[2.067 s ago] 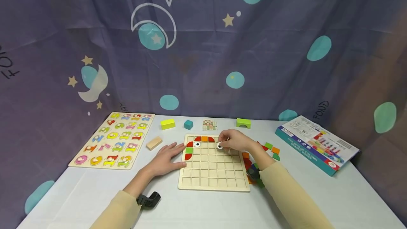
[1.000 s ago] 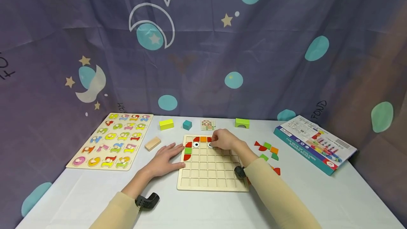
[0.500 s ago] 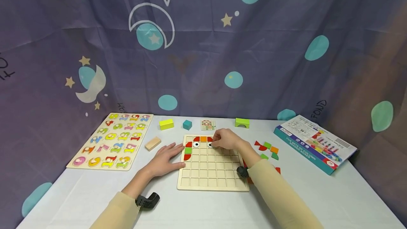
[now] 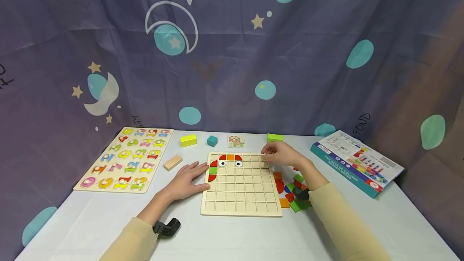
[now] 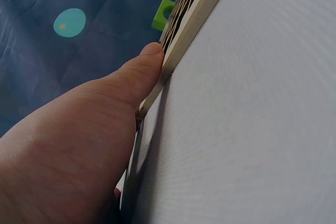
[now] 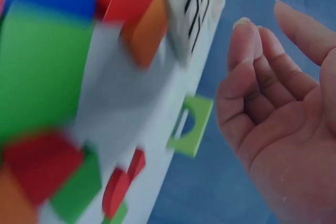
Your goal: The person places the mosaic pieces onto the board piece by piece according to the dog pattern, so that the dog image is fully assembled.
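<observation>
A wooden grid board (image 4: 241, 192) lies on the table before the person. Along its upper left, red rounded tiles (image 4: 212, 178), an orange square (image 4: 230, 157) and a green square (image 4: 213, 170) sit in the cells. Two white eye tiles (image 4: 238, 164) are in the second row. The left hand (image 4: 186, 182) lies at the board's left edge, fingers extended; the left wrist view shows its thumb (image 5: 139, 72) against the edge. Over the upper right corner hovers the right hand (image 4: 284, 156). In the right wrist view its fingers are loosely bent, the thumb apart, nothing between them.
Loose coloured tiles (image 4: 298, 206) lie right of the board, partly under the right wrist. Behind it stand a yellow block (image 4: 188, 140), teal cube (image 4: 212, 141), pattern card (image 4: 236, 141) and green arch (image 4: 274, 137). A number puzzle (image 4: 123, 158) is left, a box (image 4: 357, 164) right.
The right hand carried an eye tile leftward, set it into the second row and let it go. It has since moved right to the board's upper right corner. The left hand stayed.
</observation>
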Demonstrator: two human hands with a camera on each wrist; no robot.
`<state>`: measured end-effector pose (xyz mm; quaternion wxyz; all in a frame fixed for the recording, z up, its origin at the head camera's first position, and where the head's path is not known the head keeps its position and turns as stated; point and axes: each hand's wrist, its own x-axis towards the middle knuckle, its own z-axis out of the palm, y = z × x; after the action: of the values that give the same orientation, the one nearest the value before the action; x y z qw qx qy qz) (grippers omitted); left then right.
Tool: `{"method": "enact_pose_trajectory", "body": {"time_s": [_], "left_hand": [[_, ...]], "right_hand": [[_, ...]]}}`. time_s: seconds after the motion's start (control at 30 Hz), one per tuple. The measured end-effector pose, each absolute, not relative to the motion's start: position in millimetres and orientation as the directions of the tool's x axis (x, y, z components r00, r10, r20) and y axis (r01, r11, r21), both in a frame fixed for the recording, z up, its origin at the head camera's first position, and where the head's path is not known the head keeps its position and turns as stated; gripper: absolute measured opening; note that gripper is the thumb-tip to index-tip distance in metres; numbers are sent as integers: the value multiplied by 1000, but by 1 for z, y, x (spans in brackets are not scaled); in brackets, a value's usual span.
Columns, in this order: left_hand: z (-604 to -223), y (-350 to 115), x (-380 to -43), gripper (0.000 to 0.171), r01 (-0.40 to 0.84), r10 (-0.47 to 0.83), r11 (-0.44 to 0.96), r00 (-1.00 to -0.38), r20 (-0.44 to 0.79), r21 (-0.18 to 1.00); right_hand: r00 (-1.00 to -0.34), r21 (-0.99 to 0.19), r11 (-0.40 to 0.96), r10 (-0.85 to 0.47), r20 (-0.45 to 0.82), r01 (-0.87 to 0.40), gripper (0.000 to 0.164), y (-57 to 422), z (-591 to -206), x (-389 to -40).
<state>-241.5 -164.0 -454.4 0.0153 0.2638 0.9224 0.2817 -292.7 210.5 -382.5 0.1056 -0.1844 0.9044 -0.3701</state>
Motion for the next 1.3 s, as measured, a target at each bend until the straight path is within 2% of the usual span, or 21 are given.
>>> {"method": "enact_pose_trajectory", "body": {"time_s": [0.3,0.73,1.03,1.3], "left_hand": [[-455,-165,-244,76,475,491,707,-863,119,524],[-459,-166,-244,76,474,498,696,-860,113,539],[-458,-166,-246,75,491,502,696,-854,133,524],[-459,-166,-246,75,490,507,693,-853,126,529]], "right_hand": [[-928,-711,667,-369,-57,-222,33,257,-376,-290],[-933,-643,739,-346,-102,-203,24,297,-402,-299],[-944,-577,800,-297,-147,-162,19,296,-402,-299],[-944,-581,797,-299,-141,-166,14,292,-405,-298]]}}
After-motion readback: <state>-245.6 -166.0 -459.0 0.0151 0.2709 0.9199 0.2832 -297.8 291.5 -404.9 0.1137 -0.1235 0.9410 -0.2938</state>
